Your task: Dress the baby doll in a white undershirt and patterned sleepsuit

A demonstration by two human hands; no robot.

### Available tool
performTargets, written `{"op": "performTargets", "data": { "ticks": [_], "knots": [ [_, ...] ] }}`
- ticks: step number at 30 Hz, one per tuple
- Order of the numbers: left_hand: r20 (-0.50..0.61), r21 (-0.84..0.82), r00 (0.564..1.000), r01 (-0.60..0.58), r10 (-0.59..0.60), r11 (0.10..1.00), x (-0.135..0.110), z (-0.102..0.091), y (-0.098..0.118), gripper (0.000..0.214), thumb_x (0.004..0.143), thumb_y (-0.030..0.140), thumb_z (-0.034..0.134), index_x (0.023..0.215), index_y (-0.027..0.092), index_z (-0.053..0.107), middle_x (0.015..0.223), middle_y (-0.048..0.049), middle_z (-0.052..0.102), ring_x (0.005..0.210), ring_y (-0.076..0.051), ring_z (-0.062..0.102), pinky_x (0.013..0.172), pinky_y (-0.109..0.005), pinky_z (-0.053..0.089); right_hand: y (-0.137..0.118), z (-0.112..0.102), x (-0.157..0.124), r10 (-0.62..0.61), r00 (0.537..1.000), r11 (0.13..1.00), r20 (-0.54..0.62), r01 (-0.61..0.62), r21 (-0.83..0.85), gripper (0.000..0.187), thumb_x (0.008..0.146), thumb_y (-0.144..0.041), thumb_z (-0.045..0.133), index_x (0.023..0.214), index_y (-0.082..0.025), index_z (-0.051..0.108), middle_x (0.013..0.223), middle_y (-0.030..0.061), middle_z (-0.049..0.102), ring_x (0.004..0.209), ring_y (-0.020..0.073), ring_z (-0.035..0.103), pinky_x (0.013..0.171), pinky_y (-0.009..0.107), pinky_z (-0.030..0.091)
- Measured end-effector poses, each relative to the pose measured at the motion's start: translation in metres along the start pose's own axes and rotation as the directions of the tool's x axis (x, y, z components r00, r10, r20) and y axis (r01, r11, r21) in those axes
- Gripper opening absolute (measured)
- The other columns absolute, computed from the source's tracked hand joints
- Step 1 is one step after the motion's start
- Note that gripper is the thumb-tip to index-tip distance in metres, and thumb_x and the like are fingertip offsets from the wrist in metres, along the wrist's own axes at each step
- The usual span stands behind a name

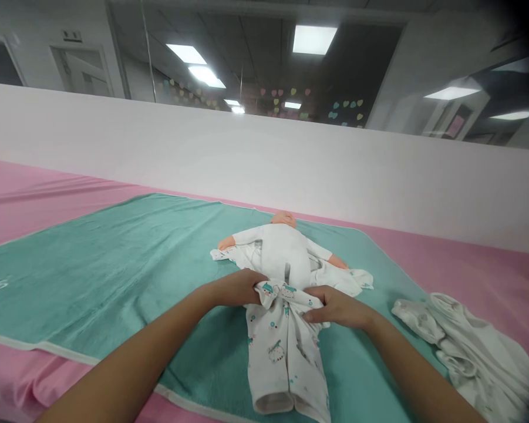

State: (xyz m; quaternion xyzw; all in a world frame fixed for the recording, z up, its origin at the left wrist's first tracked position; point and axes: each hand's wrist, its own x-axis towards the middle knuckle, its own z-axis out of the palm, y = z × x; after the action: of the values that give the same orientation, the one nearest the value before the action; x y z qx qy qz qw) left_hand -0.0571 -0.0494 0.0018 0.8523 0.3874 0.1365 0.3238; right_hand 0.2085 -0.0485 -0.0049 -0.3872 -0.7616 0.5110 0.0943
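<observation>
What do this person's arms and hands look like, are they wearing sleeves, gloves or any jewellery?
Both forearms are bare up to the picture's edge, with no sleeves in view. The left hand and right hand wear no gloves, and no rings, watch or bracelets show on them.

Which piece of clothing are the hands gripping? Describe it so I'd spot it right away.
Find the teal towel spread over the pink surface; a doll in white lies on it. Both hands, left and right, bunch the printed romper at the doll's lower body. Unlike the plain crumpled garment to the right, it carries small teal pictures.
</observation>
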Motion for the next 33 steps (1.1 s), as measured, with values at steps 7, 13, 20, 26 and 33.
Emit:
{"op": "performTargets", "data": {
  "ticks": [7, 13, 20, 26, 33],
  "knots": [
    [-0.003, 0.011, 1.0, 0.012, -0.012, 1.0, -0.0011, -0.0008, 0.0028, 0.014, 0.073, 0.031, 0.052, 0.07, 0.017, 0.053, 0.074, 0.0005, 0.058, 0.069, -0.014, 0.05, 0.055, -0.021, 0.031, 0.0024, -0.0001, 0.0009, 0.005, 1.0, 1.0, -0.004, -0.005, 0.014, 0.037, 0.07, -0.047, 0.064, 0.092, -0.018, 0.062, 0.082, 0.0001, 0.059, 0.074, 0.0162, 0.053, 0.064, 0.025, 0.04],
    [-0.01, 0.03, 1.0, 0.004, -0.004, 1.0, -0.001, -0.0009, 0.0034, 0.013, 0.072, 0.03, 0.053, 0.069, 0.017, 0.051, 0.072, 0.0011, 0.057, 0.068, -0.014, 0.05, 0.055, -0.021, 0.031, 0.004, -0.0003, 0.0017, 0.005, 1.0, 1.0, -0.008, -0.005, -0.003, 0.038, 0.069, -0.048, 0.064, 0.092, -0.017, 0.062, 0.08, 0.0002, 0.057, 0.073, 0.0156, 0.052, 0.062, 0.024, 0.039],
    [-0.002, 0.02, 1.0, 0.022, -0.022, 1.0, -0.0017, -0.0018, 0.0051, 0.013, 0.073, 0.031, 0.052, 0.07, 0.018, 0.051, 0.074, 0.0011, 0.058, 0.07, -0.014, 0.051, 0.056, -0.022, 0.031, 0.0028, -0.0001, 0.0021, -0.004, 1.0, 1.0, 0.006, 0.004, -0.003, 0.039, 0.069, -0.048, 0.064, 0.092, -0.017, 0.061, 0.083, 0.001, 0.058, 0.076, 0.0173, 0.053, 0.063, 0.025, 0.04],
    [0.001, 0.014, 1.0, 0.015, -0.016, 1.0, -0.0022, -0.0017, 0.0063, 0.014, 0.073, 0.03, 0.051, 0.069, 0.017, 0.051, 0.074, 0.0003, 0.057, 0.069, -0.014, 0.05, 0.055, -0.022, 0.031, 0.001, -0.0004, 0.0015, -0.006, 1.0, 1.0, 0.008, 0.006, -0.012, 0.036, 0.071, -0.048, 0.063, 0.091, -0.017, 0.061, 0.086, 0.0009, 0.06, 0.078, 0.0179, 0.055, 0.066, 0.026, 0.041],
    [-0.002, 0.017, 1.0, 0.003, -0.003, 1.0, -0.0016, -0.0011, 0.0035, 0.014, 0.073, 0.03, 0.051, 0.069, 0.017, 0.05, 0.072, 0.0009, 0.056, 0.069, -0.014, 0.05, 0.056, -0.022, 0.031, 0.0043, -0.0006, 0.0027, 0.001, 1.0, 1.0, -0.002, -0.001, -0.001, 0.037, 0.07, -0.047, 0.064, 0.091, -0.017, 0.061, 0.083, 0.0004, 0.059, 0.077, 0.0178, 0.055, 0.063, 0.024, 0.04]
  ]
}}
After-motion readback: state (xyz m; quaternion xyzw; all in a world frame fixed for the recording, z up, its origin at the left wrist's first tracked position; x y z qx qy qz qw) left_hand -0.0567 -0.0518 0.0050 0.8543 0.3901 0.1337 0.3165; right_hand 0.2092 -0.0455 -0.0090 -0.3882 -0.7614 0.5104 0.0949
